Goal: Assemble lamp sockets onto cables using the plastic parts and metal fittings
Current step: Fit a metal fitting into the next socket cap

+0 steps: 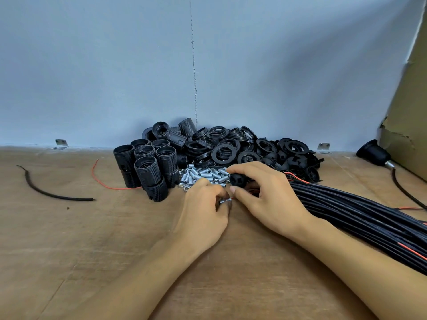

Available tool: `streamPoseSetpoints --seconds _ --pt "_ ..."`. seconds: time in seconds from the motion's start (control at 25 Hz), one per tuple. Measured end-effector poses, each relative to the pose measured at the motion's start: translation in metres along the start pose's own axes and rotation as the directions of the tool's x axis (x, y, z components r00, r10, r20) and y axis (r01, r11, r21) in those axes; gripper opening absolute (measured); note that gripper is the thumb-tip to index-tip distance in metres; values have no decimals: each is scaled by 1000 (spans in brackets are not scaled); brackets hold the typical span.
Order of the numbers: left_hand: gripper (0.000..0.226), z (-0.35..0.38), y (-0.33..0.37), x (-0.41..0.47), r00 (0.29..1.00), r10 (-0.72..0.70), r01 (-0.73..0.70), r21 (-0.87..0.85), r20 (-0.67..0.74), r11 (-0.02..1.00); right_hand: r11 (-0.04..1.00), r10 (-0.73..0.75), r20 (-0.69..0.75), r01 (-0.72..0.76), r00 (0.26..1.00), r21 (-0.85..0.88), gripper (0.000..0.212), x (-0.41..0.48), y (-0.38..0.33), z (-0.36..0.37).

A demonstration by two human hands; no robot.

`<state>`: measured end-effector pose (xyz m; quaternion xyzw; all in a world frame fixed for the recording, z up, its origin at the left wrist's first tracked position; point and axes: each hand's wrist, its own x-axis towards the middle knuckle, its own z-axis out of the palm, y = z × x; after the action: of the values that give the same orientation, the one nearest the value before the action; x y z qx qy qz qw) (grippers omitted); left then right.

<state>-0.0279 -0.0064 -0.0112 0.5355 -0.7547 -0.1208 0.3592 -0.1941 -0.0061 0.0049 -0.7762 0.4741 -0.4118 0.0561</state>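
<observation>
Centrally: left hand pinches metal fitting, right hand holds cap

On the brown wooden table I see black threaded plastic socket tubes standing left of a heap of black plastic rings, both at the back. A pile of small silver metal fittings lies in front of them. Just in front of that pile, the left hand pinches one silver fitting; the right hand beside it holds a black round plastic cap. A bundle of black cables runs off right.
</observation>
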Motion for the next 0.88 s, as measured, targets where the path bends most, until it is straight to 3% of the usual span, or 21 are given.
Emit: streamPoseSetpoints --seconds 0.24,0.36,0.44,0.68,0.88 --pt "3 -1 0 -4 994 -21 12 -82 -110 997 997 54 6 -55 998 54 43 1 0 0" --pt "25 0 0 -3 991 -53 36 -134 -127 990 985 109 6 -108 994 134 45 2 1 1" --pt "28 -3 1 -3 989 -55 24 -214 -139 977 972 144 11 -143 990 185 45 2 3 2" --pt "8 -9 1 -2 962 -205 55 -610 -178 791 977 108 69 -118 992 180 41 -1 6 7" --pt "7 -8 0 -2 968 -200 51 -661 -152 749 967 62 108 -87 992 240 38 -3 3 8"
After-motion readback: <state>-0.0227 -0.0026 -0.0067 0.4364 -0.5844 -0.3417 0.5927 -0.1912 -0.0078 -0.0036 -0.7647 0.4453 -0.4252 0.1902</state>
